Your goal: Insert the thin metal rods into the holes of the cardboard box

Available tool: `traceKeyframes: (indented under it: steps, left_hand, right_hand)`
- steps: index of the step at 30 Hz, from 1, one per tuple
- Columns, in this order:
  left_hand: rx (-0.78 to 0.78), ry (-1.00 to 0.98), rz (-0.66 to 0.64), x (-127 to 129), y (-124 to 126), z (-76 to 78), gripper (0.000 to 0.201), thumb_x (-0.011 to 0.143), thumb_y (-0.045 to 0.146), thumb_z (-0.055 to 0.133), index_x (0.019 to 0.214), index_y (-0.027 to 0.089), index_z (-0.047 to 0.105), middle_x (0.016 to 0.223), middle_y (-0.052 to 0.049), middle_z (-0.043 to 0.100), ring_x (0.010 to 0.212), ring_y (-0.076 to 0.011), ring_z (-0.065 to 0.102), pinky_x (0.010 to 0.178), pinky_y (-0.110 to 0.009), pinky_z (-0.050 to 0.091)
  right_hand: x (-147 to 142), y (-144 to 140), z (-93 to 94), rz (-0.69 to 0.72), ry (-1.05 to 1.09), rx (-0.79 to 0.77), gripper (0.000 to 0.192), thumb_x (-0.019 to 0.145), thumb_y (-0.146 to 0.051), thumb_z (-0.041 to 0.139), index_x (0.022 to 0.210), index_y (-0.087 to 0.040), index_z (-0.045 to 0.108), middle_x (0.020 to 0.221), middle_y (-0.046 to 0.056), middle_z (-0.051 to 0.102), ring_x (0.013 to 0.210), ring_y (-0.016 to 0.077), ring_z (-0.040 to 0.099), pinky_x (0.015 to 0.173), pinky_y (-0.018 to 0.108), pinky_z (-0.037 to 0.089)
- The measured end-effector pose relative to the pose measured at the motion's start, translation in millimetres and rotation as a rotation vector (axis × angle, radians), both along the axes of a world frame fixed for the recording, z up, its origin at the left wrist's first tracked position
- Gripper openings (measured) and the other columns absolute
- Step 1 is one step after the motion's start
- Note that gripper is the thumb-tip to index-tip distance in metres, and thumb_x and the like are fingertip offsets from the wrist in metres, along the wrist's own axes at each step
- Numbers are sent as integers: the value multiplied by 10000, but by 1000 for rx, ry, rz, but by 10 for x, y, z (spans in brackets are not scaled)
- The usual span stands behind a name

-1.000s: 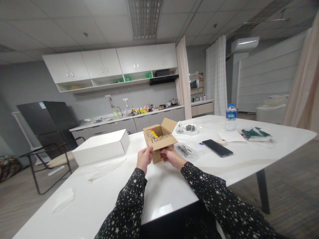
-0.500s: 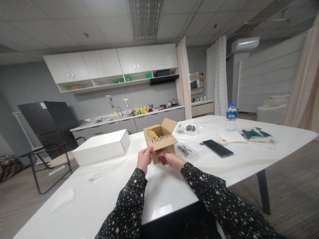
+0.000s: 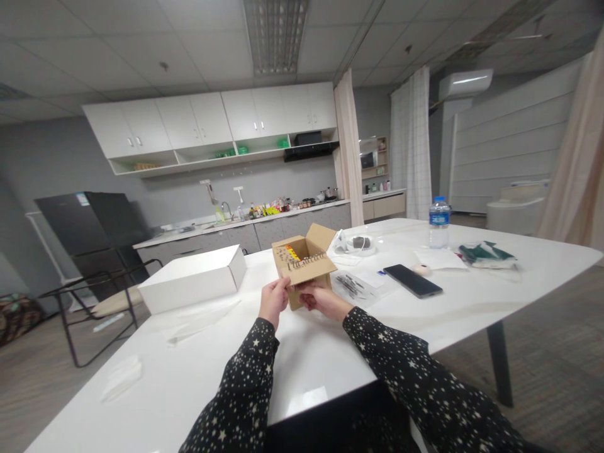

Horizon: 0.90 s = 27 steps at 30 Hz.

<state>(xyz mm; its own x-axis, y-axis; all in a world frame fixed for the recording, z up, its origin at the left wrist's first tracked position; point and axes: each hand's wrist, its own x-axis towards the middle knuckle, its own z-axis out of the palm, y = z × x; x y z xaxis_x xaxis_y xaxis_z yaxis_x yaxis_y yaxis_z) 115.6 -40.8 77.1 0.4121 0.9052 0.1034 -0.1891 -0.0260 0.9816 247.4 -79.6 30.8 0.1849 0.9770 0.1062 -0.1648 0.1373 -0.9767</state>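
Observation:
A small brown cardboard box [image 3: 295,300] stands on the table in front of me with its top flaps raised. Along the near flap [image 3: 309,272] runs a row of small metal pieces, too small to name; several more, with yellow and red bits, show further back on the box. My left hand [image 3: 274,299] pinches the left corner of that flap between thumb and fingers. Beneath the flap, against the box's front, my right hand [image 3: 322,301] has its fingers curled together; whatever they hold is hidden. Just right of the box lies a clear bag [image 3: 357,288] with thin dark pieces.
A white box [image 3: 193,280] stands to the left. To the right lie a black phone [image 3: 412,280], white paper [image 3: 441,259] and a green packet [image 3: 487,254], with a water bottle [image 3: 438,223] behind. A white cabled device [image 3: 359,246] sits beyond the cardboard box. Crumpled white plastic [image 3: 121,377] lies front left.

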Motion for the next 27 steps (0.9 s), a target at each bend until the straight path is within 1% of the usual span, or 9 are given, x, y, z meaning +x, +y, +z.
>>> traceKeyframes:
  steps: [2, 4, 7, 9, 13, 15, 19, 23, 27]
  left_hand:
    - [28, -24, 3, -1, -3, -4, 298, 611, 389, 670, 546, 143, 515, 338, 119, 233, 302, -3, 174, 341, -161, 88]
    - [42, -20, -1, 1, 3, -10, 298, 612, 390, 671, 546, 144, 514, 336, 120, 231, 299, -4, 171, 340, -164, 89]
    - [71, 27, 14, 1, 39, -17, 305, 623, 407, 655, 544, 149, 512, 332, 117, 235, 296, -13, 182, 335, -168, 99]
    - [117, 73, 39, -8, 81, -22, 327, 635, 426, 643, 526, 159, 488, 335, 109, 253, 300, -19, 204, 335, -169, 112]
    - [245, 108, 127, -48, 182, -21, 382, 669, 463, 625, 520, 177, 419, 380, 92, 320, 338, -29, 258, 350, -165, 160]
    - [325, 120, 171, -72, 215, -1, 374, 681, 467, 622, 544, 176, 430, 415, 84, 361, 368, -34, 282, 367, -166, 192]
    - [509, 152, 219, -103, 228, 94, 313, 694, 441, 621, 605, 170, 492, 493, 64, 432, 445, -57, 348, 427, -177, 272]
    - [642, 210, 244, -95, 235, 203, 248, 710, 401, 602, 661, 167, 535, 556, 48, 472, 529, -85, 422, 516, -197, 342]
    - [744, 299, 295, -85, 250, 276, 199, 730, 366, 582, 691, 173, 550, 571, 54, 466, 542, -90, 428, 561, -212, 356]
  right_hand:
    - [4, 7, -17, -30, -140, -63, 152, 787, -205, 476, 851, -149, 602, 622, 21, 623, 436, 84, 479, 421, 200, 355]
    - [12, 23, -58, -48, -259, -114, 145, 800, -187, 450, 806, -141, 587, 629, 39, 635, 416, 85, 476, 405, 205, 357]
    - [23, 48, -130, -68, -378, -124, 128, 794, -182, 488, 719, -136, 582, 596, 40, 626, 391, 86, 463, 390, 209, 348]
    - [27, 51, -163, -83, -477, -97, 132, 787, -186, 528, 678, -140, 588, 566, 24, 611, 399, 86, 462, 412, 210, 352]
    - [32, 12, -193, -119, -635, 0, 192, 793, -191, 566, 606, -149, 572, 558, 12, 597, 515, 101, 508, 534, 216, 381]
    - [27, -10, -209, -133, -698, 32, 241, 819, -213, 551, 586, -153, 555, 562, 18, 597, 551, 113, 518, 570, 227, 382]
    - [1, -15, -266, -159, -890, 89, 297, 878, -277, 487, 615, -157, 558, 598, 35, 615, 577, 133, 532, 573, 242, 381]
    - [-20, 12, -326, -189, -965, 122, 248, 871, -251, 487, 662, -155, 579, 630, 36, 622, 601, 133, 539, 580, 237, 378]
    - [-28, 13, -353, -211, -979, 135, 165, 839, -199, 503, 712, -147, 593, 656, 33, 626, 615, 130, 538, 584, 233, 378]
